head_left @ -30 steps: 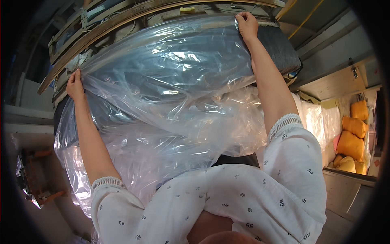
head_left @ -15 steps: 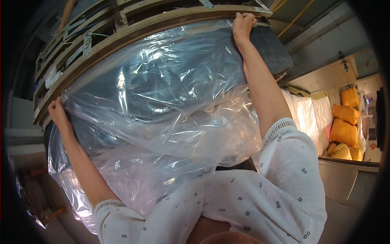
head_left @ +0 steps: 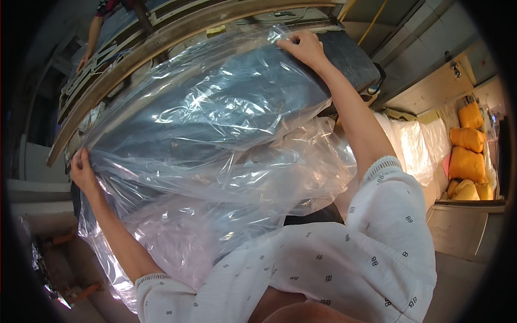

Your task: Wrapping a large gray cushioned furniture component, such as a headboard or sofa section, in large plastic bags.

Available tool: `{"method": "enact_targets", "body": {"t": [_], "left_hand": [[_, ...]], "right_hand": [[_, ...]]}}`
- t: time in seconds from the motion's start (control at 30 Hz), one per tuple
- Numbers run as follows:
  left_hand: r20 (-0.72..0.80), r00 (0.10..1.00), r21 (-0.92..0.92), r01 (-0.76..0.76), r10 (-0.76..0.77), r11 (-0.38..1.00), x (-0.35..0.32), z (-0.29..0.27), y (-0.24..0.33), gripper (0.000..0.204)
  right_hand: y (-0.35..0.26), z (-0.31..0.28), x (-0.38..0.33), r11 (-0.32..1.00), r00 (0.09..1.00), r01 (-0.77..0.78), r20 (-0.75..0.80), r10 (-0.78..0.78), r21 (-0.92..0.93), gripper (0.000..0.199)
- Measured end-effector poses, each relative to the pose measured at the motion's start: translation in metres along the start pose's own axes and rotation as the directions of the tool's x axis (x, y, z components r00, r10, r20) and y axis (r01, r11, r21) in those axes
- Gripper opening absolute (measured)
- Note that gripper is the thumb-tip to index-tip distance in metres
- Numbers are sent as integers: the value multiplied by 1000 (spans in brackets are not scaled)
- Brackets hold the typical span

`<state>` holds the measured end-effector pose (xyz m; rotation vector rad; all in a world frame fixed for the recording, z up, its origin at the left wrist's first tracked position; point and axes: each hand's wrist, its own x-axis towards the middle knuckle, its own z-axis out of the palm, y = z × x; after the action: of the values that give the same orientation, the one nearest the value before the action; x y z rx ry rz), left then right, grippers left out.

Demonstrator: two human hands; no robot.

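Note:
A large clear plastic sheet (head_left: 215, 124), wrinkled and shiny, spreads in front of me over a dark surface (head_left: 350, 62) and hangs down toward my body. At its far left corner, my left hand (head_left: 84, 171) pinches the edge between closed fingers. My right hand (head_left: 306, 48) is closed on the far edge at the right, thumb and fingers pressed together on the film. Just beyond the sheet's far edge runs a long brown bar (head_left: 188, 36), the front of a slatted frame; neither hand touches it.
Another person's arm (head_left: 93, 39) reaches in at the far left behind the bar. Orange bundles (head_left: 467, 164) sit on a shelf at the right, near more plastic film (head_left: 410, 142). A yellow cord (head_left: 372, 21) hangs at the far right.
Both hands have come away from the bar, the right one moving left and nearer with the sheet's edge. A gap has opened between bar and film. The other person's arm shows more.

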<state>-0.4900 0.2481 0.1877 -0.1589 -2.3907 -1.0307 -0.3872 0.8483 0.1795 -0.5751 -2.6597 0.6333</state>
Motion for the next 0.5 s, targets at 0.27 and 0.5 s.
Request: {"method": "enact_targets", "body": {"t": [0.27,0.5], "left_hand": [[99,995,512,-51,1,857,-84,-59,54,34],[563,512,-430,-489,648,759,-218,25,267,51]], "right_hand": [[0,-28,-54,679,957,144,72,-280,720,24],[15,-42,-75,539,970,11,121,-209,842,19]]}}
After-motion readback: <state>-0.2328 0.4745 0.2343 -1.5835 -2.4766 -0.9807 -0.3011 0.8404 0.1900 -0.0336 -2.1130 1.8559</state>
